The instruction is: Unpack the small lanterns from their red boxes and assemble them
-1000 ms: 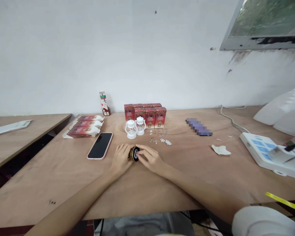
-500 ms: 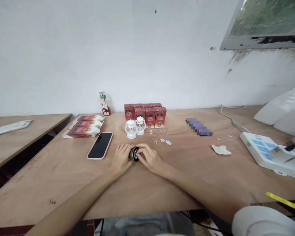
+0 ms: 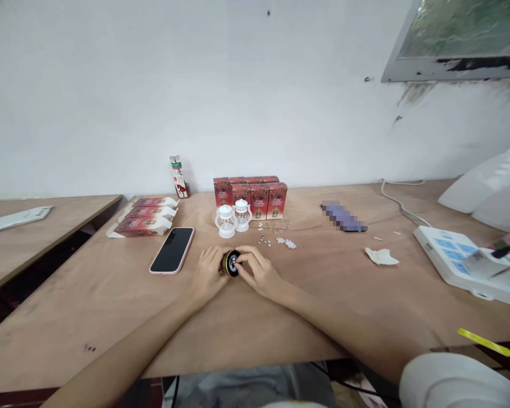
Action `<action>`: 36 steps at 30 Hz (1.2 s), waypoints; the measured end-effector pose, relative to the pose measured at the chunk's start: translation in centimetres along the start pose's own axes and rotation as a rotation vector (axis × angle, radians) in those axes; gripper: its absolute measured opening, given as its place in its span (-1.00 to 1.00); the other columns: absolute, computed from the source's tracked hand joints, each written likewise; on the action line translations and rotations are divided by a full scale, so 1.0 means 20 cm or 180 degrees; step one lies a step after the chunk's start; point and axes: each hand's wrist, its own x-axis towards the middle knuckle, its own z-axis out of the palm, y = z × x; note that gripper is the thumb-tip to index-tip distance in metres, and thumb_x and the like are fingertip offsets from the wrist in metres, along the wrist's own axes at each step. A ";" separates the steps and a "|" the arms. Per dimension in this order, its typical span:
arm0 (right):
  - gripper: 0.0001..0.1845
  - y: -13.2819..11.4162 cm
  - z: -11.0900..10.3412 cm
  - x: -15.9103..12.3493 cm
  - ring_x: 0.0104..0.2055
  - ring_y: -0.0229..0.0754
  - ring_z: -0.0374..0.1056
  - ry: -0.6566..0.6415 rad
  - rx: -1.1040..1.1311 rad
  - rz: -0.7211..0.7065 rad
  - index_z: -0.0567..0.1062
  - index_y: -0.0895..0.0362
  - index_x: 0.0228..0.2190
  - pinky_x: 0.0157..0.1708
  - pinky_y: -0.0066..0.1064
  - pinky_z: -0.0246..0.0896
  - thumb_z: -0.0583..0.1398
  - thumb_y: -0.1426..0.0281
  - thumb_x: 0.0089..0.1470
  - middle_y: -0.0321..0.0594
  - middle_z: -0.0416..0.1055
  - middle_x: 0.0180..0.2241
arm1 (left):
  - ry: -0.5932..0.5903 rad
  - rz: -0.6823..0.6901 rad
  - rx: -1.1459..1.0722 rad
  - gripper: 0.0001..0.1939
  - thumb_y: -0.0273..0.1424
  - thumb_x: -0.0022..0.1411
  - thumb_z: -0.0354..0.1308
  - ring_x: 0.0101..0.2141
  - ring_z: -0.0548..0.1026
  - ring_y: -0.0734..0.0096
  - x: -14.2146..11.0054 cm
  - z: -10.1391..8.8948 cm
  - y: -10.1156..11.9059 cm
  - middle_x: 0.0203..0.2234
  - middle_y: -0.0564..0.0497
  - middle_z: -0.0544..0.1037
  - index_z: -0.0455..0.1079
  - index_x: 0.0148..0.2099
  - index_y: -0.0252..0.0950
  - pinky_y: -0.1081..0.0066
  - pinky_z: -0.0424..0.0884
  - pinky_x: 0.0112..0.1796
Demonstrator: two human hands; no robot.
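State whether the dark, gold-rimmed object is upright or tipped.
Tipped sideways: the left hand holds the dark, gold-rimmed object with its round face turned toward the right hand.

Head-worn view, forward and down over the table (image 3: 331, 258)

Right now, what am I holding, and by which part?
A small gold-and-black object, held by its side in your left hand. Your right hand is at its round end; whether its fingers pinch anything is unclear.
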 end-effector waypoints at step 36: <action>-0.89 0.43 -0.02 -0.01 -0.41 -0.24 0.43 -0.0298 0.0824 0.2163 0.44 0.16 -0.44 -0.33 -0.38 0.36 0.12 0.53 -0.06 -0.25 0.50 -0.45 | -0.1778 -0.0316 0.1366 -0.73 -0.50 0.22 -0.04 -0.07 0.42 0.08 0.47 0.22 0.09 -0.11 -0.19 0.47 0.28 -0.03 -0.34 0.17 0.30 -0.11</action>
